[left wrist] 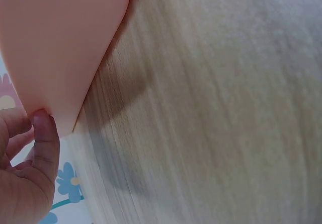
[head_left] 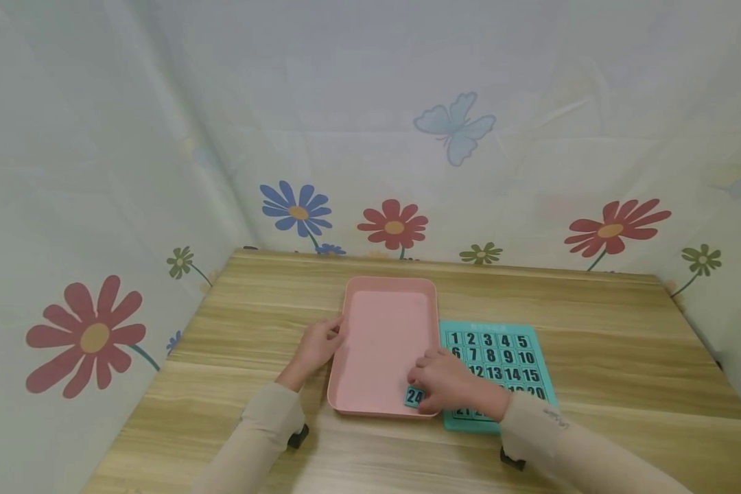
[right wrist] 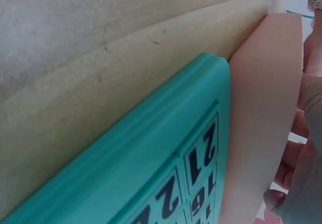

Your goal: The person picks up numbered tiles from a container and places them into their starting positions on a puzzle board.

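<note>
A pink tray (head_left: 390,343) lies on the table. My left hand (head_left: 321,343) pinches its left rim; in the left wrist view the thumb (left wrist: 45,138) is on the outer wall. Over the tray's lower right corner, my right hand (head_left: 444,381) has its fingers curled around a small teal number tile (head_left: 413,396) marked 24. Beside the tray's right wall is a teal number board (head_left: 509,360) with rows of numbered tiles, partly covered by the right hand and sleeve. The right wrist view shows the board's edge (right wrist: 151,118) against the tray wall (right wrist: 264,113); the 24 tile is hidden there.
The wood-grain table (head_left: 272,288) extends around the tray and board. Behind it hangs a white curtain (head_left: 346,103) printed with flowers and a butterfly. Dark wrist straps (head_left: 298,436) show beneath both sleeves.
</note>
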`<action>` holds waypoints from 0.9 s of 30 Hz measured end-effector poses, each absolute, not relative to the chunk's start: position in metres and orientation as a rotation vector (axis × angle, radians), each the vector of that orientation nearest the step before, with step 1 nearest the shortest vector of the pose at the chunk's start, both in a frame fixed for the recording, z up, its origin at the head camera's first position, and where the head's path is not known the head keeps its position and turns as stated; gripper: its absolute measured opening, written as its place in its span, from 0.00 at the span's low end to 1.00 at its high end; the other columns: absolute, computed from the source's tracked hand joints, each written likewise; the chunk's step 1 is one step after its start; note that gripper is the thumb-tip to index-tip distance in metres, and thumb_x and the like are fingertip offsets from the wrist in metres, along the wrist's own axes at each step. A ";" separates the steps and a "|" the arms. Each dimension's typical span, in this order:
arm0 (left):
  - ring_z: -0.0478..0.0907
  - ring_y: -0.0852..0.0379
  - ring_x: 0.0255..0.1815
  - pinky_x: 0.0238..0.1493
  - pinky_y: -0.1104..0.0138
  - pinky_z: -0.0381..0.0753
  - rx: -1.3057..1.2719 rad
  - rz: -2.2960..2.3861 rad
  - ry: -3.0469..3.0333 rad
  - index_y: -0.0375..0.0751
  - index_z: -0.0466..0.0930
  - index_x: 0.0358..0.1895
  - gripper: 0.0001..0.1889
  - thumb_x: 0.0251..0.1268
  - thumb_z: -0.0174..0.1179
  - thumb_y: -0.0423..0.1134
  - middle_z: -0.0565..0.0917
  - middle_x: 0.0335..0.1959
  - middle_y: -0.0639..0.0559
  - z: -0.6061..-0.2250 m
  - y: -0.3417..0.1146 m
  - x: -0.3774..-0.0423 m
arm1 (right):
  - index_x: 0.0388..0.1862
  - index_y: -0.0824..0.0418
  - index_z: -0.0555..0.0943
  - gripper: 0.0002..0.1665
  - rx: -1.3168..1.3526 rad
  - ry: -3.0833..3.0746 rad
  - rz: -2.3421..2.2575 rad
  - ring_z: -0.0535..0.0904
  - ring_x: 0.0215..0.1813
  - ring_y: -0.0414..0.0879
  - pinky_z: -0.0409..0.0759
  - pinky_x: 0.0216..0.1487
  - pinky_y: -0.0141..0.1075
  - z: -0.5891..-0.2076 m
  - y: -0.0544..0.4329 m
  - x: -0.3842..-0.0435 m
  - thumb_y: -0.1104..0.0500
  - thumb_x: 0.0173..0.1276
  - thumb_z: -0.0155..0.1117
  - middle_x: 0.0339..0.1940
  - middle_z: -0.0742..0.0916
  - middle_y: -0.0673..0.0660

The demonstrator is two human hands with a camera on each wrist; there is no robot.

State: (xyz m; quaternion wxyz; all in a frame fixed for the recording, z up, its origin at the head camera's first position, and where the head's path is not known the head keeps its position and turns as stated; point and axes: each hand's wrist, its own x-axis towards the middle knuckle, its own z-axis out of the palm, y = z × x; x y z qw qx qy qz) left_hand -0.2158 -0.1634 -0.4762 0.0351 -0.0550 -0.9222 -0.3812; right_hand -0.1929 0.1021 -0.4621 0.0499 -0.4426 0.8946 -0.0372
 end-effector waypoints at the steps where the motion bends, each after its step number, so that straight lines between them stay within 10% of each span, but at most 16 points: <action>1: 0.80 0.44 0.38 0.37 0.63 0.82 -0.168 -1.171 -2.836 0.28 0.70 0.54 0.21 0.55 0.55 0.29 0.79 0.39 0.36 -0.476 -0.163 -0.216 | 0.34 0.50 0.80 0.22 -1.342 2.730 -0.094 0.63 0.31 0.37 0.63 0.36 0.32 -0.462 0.102 -0.192 0.39 0.43 0.66 0.26 0.77 0.41; 27: 0.79 0.44 0.39 0.39 0.62 0.81 -0.166 -1.145 -2.845 0.29 0.70 0.55 0.21 0.56 0.54 0.29 0.78 0.40 0.35 -0.476 -0.163 -0.215 | 0.38 0.54 0.82 0.20 -1.193 2.749 -0.472 0.68 0.33 0.37 0.61 0.34 0.32 -0.457 0.107 -0.193 0.51 0.42 0.68 0.31 0.82 0.44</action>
